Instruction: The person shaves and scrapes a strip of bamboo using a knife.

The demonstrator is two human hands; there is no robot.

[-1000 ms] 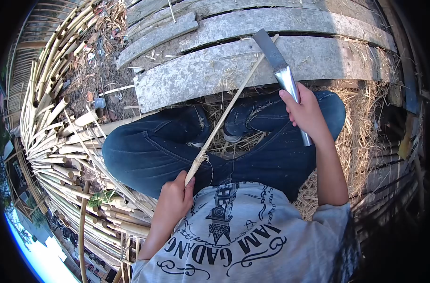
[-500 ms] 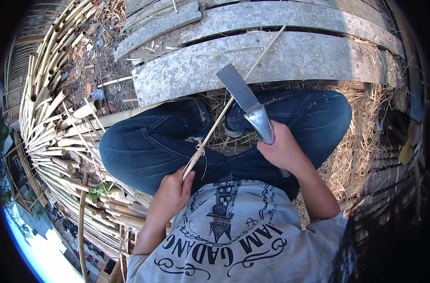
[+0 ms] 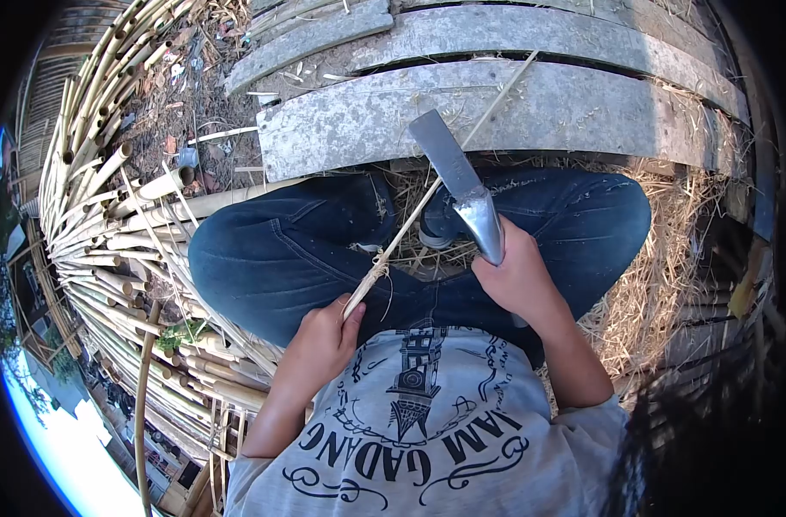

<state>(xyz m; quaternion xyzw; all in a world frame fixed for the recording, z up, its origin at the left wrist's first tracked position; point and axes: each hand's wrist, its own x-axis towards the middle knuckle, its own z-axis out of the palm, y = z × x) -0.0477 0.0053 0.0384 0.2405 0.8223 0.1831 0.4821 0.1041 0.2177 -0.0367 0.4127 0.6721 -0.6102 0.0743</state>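
A thin bamboo strip [image 3: 405,227] slants up from my lap, its far end over the grey planks. My left hand [image 3: 326,336] is closed round its near end, just below a frayed, shaved patch. In my right hand [image 3: 515,269] is the metal handle of a broad-bladed knife [image 3: 449,158]. The blade points up and to the left and overlaps the middle of the strip; whether it touches the strip I cannot tell.
Weathered planks [image 3: 350,129] lie in front of my crossed legs [image 3: 272,258]. Bamboo poles [image 3: 108,258] are piled at the left. Straw-like shavings [image 3: 660,258] cover the ground at the right, and an upright stick [image 3: 141,414] stands at the lower left.
The knife has come down and to the left from the strip's far end to its middle, with my right hand nearer my body. My left hand still holds the strip; the view has shifted slightly.
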